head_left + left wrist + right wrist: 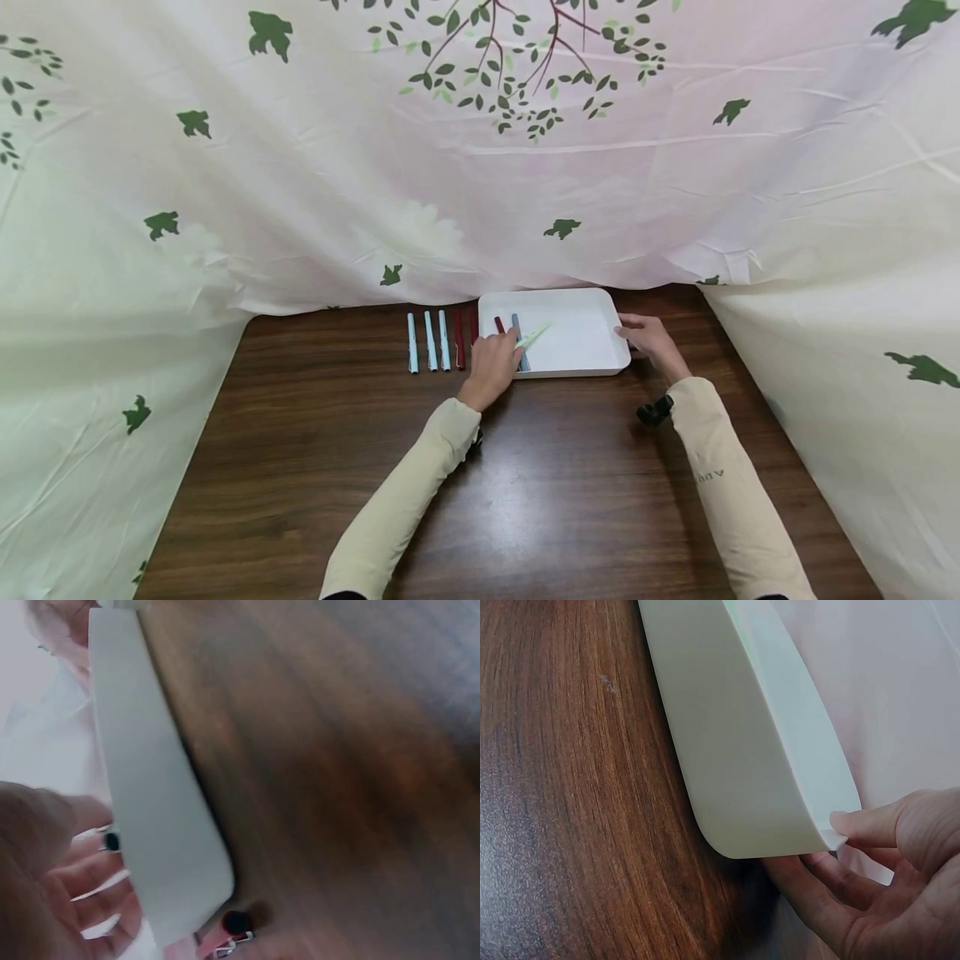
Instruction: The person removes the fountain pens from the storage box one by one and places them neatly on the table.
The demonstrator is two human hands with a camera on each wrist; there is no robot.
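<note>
While the left hand (493, 358) reaches over the left end of the tray (581, 333), I see its thumb and fingers drawn together on the green pen (534, 335), pinching it near one end; its other end points to the far right, over the tray's floor, and I cannot tell whether it touches down. From the left wrist, I see the remaining fingers bent with gaps between them. Across the tray, I have the right hand (648, 335) pinching the right end wall, thumb over the rim and fingers bent beneath it on the outside. Inside the tray, close to the left hand, lie a grey-blue pen (516, 322) and a red pen (498, 323), each partly hidden from me. Left of the tray, three blue pens (431, 342) and two dark red pens (460, 342) stand in a row, the last red one just beside the tray wall. All this rests on the far part of a dark brown wooden table (337, 450), where I notice a pale patch of glare nearer the person. Cloth (337, 192) printed with green birds and leafy branches hangs behind and at both sides.
</note>
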